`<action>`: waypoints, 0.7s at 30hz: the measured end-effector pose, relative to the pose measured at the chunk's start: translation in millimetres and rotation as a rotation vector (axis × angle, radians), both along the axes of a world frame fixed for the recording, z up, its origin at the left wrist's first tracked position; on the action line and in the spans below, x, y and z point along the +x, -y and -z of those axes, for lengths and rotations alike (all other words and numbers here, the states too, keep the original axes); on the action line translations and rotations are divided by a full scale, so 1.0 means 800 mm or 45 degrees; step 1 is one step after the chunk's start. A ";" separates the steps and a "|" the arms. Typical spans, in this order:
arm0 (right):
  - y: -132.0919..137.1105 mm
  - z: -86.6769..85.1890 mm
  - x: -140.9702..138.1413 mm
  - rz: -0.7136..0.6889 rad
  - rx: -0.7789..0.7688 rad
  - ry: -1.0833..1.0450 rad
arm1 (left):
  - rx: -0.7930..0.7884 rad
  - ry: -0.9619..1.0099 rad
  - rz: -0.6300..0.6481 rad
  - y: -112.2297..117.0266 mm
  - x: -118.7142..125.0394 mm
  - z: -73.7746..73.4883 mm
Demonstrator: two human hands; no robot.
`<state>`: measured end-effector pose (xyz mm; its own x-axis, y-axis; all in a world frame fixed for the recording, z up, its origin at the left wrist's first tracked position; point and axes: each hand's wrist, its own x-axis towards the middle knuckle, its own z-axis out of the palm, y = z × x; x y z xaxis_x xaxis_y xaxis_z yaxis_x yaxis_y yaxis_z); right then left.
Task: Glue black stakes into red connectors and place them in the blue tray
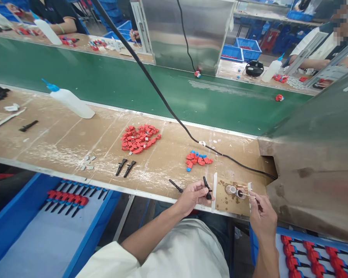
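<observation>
Left hand [195,196] at the near edge of the bench [60,143], forearm angled in from lower left, wrist slightly bent back. Thumb and fingers pinch a small black plastic stem [206,188], held nearly upright with one end raised toward the right hand, probably to present that end for work.

Right hand [261,216] just right of it, forearm rising from below, fingers closed on a thin stick [244,195]. Its tip reaches a small metal cup [231,189] on a stained patch at the bench's near right corner; cup sits close, likely for short dips.

Loose stem [175,185] lies just left of the left hand. Red clips [139,139] heaped mid-bench; a smaller red-and-blue pile [197,159] nearer. Squeeze bottle [71,101] lies toward the far left edge.
</observation>
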<state>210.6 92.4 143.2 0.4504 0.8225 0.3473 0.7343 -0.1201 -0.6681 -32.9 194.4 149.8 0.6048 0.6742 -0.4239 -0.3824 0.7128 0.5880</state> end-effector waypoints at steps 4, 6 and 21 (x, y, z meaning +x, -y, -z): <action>0.006 0.000 0.000 0.017 -0.011 -0.032 | 0.000 -0.012 0.010 0.003 0.003 0.001; 0.009 -0.001 0.000 0.044 -0.013 -0.065 | 0.005 -0.022 0.014 0.005 0.004 0.001; 0.005 0.019 -0.007 0.516 0.152 -0.654 | 0.050 -0.078 0.042 0.010 0.005 -0.008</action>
<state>204.8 88.6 127.8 0.8486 0.5223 0.0844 0.2314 -0.2229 -0.9470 -29.3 186.2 156.4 0.6007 0.6710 -0.4347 -0.3215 0.7005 0.6371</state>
